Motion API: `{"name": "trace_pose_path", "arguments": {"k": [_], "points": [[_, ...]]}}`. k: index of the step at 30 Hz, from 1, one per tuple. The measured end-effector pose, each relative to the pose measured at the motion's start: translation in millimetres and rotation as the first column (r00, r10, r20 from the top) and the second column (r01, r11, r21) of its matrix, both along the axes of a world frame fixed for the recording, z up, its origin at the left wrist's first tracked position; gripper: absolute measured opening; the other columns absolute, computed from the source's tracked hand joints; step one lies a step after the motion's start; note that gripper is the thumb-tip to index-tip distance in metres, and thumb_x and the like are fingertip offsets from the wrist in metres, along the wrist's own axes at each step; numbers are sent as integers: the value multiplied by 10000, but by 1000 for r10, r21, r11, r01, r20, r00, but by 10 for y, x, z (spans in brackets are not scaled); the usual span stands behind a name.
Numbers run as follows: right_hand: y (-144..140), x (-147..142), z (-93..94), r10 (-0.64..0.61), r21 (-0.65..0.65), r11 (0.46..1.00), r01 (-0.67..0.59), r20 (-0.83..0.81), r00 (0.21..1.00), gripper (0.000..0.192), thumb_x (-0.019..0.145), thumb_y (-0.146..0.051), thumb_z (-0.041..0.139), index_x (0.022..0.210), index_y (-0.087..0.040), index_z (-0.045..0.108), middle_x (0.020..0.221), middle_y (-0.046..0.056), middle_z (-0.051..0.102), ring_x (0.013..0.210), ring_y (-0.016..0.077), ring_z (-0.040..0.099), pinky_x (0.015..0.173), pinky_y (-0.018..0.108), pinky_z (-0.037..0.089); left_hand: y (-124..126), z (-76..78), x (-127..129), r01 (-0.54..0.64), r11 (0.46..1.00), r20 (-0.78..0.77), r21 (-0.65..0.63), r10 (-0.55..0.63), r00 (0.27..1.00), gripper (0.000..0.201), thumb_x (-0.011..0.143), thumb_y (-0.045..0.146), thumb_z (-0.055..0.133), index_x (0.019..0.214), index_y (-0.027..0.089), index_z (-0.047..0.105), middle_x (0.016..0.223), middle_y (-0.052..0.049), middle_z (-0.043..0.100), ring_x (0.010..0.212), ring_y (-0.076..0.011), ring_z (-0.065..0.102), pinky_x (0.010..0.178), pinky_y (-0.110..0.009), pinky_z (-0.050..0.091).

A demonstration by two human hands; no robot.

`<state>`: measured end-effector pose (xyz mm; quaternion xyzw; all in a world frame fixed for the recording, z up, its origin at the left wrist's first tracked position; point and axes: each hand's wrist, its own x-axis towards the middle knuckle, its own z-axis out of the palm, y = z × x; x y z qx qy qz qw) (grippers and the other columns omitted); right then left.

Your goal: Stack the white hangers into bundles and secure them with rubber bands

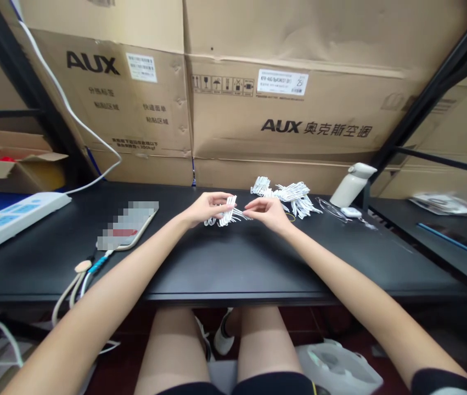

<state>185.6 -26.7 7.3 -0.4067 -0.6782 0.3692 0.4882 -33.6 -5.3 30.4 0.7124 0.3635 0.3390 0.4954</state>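
Over the black tabletop, my left hand (209,209) grips a small bundle of thin white cords (227,218), its thumb and fingers pressed around it. Loose cord ends stick out to the right. At those ends is my right hand (272,214), its thumb and fingertips pinched together on the tips. Whether the cords are wires or strings is too fine to make out. Behind the right hand lies a larger pile of similar white cord bundles (293,193).
A phone (136,225) with a cable lies left, near a white power strip (19,219) and an open carton (15,164). A white bottle (352,185), glasses (332,209) and a small white case (350,212) stand right. Large cardboard boxes (233,120) wall the back.
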Motion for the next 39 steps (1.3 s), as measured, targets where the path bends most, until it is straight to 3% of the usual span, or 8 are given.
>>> {"name": "trace_pose_path", "arguments": {"k": [10, 13, 16, 21, 30, 35, 39], "points": [[-36, -57, -23, 144, -78, 987, -141, 37, 989, 310, 667, -413, 736, 811, -140, 712, 674, 54, 704, 628, 178, 678, 554, 269, 532, -2, 16, -12, 66, 998, 43, -10, -65, 997, 598, 664, 457, 747, 1176, 176, 620, 1078, -130, 673, 926, -241, 642, 683, -314, 534], [-63, -85, -7, 134, -115, 984, -134, -14, 991, 295, 642, -392, 761, 776, -134, 708, 628, 40, 687, 569, 147, 649, 497, 233, 493, 6, 9, -9, 88, 996, 45, -17, -87, 995, 599, 667, 444, 750, 1185, 176, 614, 1088, -134, 671, 946, -246, 639, 675, -300, 532], [-68, -95, 1, 92, -231, 966, -117, -118, 989, 268, 591, -339, 802, 739, -147, 688, 644, 23, 687, 593, 123, 644, 498, 198, 477, 9, 7, -5, 94, 996, 50, -9, -93, 994, 602, 653, 440, 761, 1182, 190, 618, 1105, -122, 669, 915, -232, 644, 679, -303, 530], [-47, -91, -37, 73, -452, 878, -158, -200, 977, 280, 539, -300, 833, 720, -149, 683, 701, 22, 699, 673, 116, 660, 567, 189, 498, 8, -10, 17, 81, 997, 22, 7, -81, 996, 606, 636, 414, 779, 1169, 168, 629, 1074, -121, 676, 857, -207, 643, 693, -310, 526], [-81, -156, -73, 27, -256, 964, -70, -166, 986, 273, 565, -348, 818, 666, -142, 669, 638, 52, 709, 680, 180, 693, 554, 231, 483, 22, -60, 57, 39, 998, -20, 39, -39, 999, 617, 686, 469, 725, 1207, 161, 609, 1037, -114, 689, 863, -223, 645, 644, -285, 513], [-48, -137, -71, -2, -383, 918, -100, -259, 966, 319, 513, -287, 848, 745, -159, 672, 708, 44, 727, 728, 193, 706, 611, 249, 526, 25, -84, 123, 42, 995, 53, 96, -48, 997, 610, 700, 497, 700, 1183, 133, 625, 1126, -119, 669, 966, -246, 632, 787, -320, 510], [-35, -118, -60, 36, -416, 898, -141, -249, 968, 339, 504, -279, 855, 774, -142, 704, 730, 63, 730, 747, 203, 707, 650, 267, 541, 28, -90, 126, 60, 993, 30, 103, -63, 998, 612, 706, 491, 699, 1188, 122, 620, 1087, -126, 684, 950, -249, 643, 797, -329, 512]]}}
